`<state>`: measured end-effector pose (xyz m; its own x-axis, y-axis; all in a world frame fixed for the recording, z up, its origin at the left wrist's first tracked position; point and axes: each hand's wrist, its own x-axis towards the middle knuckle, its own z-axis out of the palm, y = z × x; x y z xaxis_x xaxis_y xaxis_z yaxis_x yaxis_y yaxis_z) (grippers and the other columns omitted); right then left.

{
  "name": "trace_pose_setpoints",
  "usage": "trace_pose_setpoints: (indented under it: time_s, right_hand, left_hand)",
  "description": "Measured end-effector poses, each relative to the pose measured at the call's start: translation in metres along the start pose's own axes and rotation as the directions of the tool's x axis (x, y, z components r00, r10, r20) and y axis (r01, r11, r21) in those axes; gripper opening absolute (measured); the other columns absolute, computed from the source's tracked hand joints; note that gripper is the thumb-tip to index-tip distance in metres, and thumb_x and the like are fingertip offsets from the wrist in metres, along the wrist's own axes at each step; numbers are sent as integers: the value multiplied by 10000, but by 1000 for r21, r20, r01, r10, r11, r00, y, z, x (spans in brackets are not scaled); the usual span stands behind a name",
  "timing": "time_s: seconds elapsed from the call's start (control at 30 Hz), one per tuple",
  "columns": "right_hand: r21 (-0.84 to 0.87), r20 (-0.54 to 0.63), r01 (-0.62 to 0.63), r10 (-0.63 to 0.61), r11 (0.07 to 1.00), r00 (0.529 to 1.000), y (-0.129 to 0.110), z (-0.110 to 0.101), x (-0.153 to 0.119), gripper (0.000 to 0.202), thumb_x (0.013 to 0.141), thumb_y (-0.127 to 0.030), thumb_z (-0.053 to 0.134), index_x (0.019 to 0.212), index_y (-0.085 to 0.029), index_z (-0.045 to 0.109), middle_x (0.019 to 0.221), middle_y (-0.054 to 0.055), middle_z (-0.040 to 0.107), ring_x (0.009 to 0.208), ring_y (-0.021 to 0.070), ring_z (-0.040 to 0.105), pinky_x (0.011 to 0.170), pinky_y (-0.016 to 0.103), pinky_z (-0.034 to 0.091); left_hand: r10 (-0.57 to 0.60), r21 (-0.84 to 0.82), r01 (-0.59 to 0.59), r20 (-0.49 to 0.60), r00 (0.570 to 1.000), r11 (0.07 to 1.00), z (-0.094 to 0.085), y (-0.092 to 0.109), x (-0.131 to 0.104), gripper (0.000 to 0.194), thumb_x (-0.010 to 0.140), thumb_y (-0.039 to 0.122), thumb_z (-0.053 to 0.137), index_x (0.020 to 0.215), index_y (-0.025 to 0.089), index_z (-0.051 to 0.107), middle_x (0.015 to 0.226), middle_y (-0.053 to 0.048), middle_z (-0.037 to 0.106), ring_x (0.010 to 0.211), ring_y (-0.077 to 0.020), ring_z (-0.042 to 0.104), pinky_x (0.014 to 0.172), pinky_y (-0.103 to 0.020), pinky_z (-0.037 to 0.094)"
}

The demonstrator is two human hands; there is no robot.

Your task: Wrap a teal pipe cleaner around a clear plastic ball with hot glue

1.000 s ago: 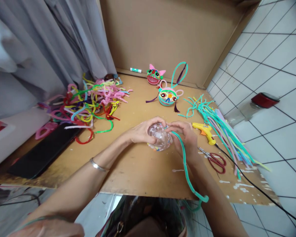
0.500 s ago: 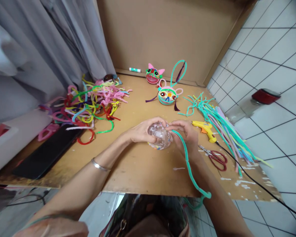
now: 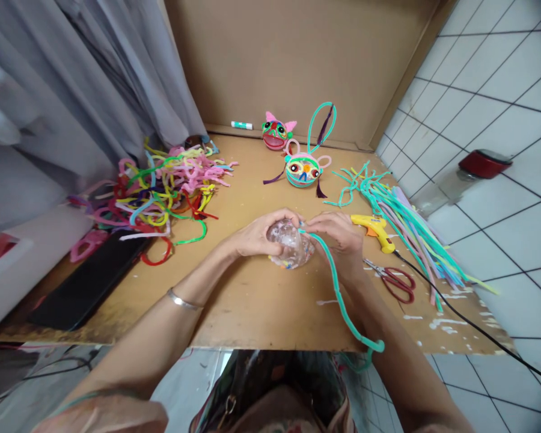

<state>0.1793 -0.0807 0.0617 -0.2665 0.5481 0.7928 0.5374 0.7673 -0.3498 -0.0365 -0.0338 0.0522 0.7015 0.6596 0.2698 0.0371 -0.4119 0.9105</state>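
one cupped left hand curls around a clear ball at the frame's centre, seemingly to steady it, while the right hand pinches a teal pipe cleaner near its end, the tail drooping lower right.

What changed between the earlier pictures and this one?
Little: more of the fuzzy teal craft stem now shows at the clear plastic ball, by the right hand. Nothing was let go; the left hand stays around the ball, and the yellow glue gun stays put.
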Motion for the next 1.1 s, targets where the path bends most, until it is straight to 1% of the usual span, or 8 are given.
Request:
trace_pose_setpoints:
  time_s: [0.1, 0.17, 0.3, 0.47, 0.63, 0.8, 0.9, 1.1]
  right_hand:
    - [49, 12, 34, -35, 998, 999, 0, 0, 0, 91, 931, -235, 647, 879, -257, 718, 862, 16, 783, 838, 197, 711, 807, 373, 487]
    - [56, 23, 59, -60, 997, 998, -1, 1, 0, 89, 934, -235, 640, 884, -250, 712, 858, 21, 784, 842, 195, 717, 808, 368, 481]
    - [-8, 44, 66, -65, 998, 997, -1, 2, -1, 146, 968, -280, 603, 860, -248, 697, 856, 21, 791, 854, 190, 733, 811, 364, 464]
    - [-38, 40, 118, -117, 992, 992, -1, 4, -3, 166, 983, -223, 560, 864, -248, 674, 873, 4, 795, 904, 179, 732, 833, 363, 419]
    - [-106, 83, 124, -115, 987, 990, -1, 4, -5, 221, 1006, -235, 495, 872, -257, 670, 881, -1, 787, 935, 170, 716, 876, 366, 400]
    - [-149, 77, 143, -133, 978, 988, 1, 6, -6, 230, 1007, -232, 480, 856, -253, 653, 884, 7, 783, 955, 169, 715, 893, 369, 388]
    - [-146, 63, 166, -159, 975, 985, 0, 6, -5, 228, 1010, -217, 477, 844, -246, 631, 867, 2, 780, 938, 159, 718, 873, 361, 385]
    - [-112, 77, 136, -128, 984, 989, -2, 5, -5, 200, 1008, -210, 501, 869, -251, 639, 901, -3, 784, 956, 161, 715, 873, 355, 376]
  left_hand:
    - [-14, 3, 14, -7, 1000, 1000, 0, 0, 0, 454, 632, 256, 714, 1054, 209, 552, 1347, -112, 608, 1218, -281, 581, 1061, -452, 442]
    - [-21, -5, 21, -16, 1000, 1000, 0, 0, 0, 459, 624, 258, 716, 1049, 207, 551, 1345, -113, 605, 1217, -280, 576, 1057, -448, 439]
    - [-43, -21, 42, -19, 999, 999, 0, -2, 0, 474, 615, 272, 721, 1052, 208, 549, 1339, -109, 601, 1175, -268, 582, 1016, -426, 449]
    - [-57, -22, 56, -25, 998, 998, 0, -2, -1, 485, 612, 284, 720, 1060, 213, 547, 1346, -104, 593, 1181, -272, 579, 1019, -432, 447]
    - [-36, -23, 36, -5, 999, 999, 0, -1, -1, 480, 622, 266, 724, 1066, 219, 549, 1332, -97, 604, 1220, -279, 570, 1046, -442, 443]
    - [-21, -29, 20, -24, 999, 999, 1, -4, -1, 543, 631, 296, 741, 1130, 221, 542, 1296, -95, 606, 1193, -275, 575, 1029, -435, 455]
    - [-3, -45, 1, -48, 999, 999, 2, -6, -1, 595, 607, 275, 750, 1152, 224, 517, 1289, -98, 597, 1191, -268, 566, 1025, -423, 454]
    - [-31, -52, 30, -18, 999, 998, 1, -5, -2, 523, 625, 263, 724, 1109, 220, 530, 1347, -105, 589, 1202, -272, 574, 1028, -430, 450]
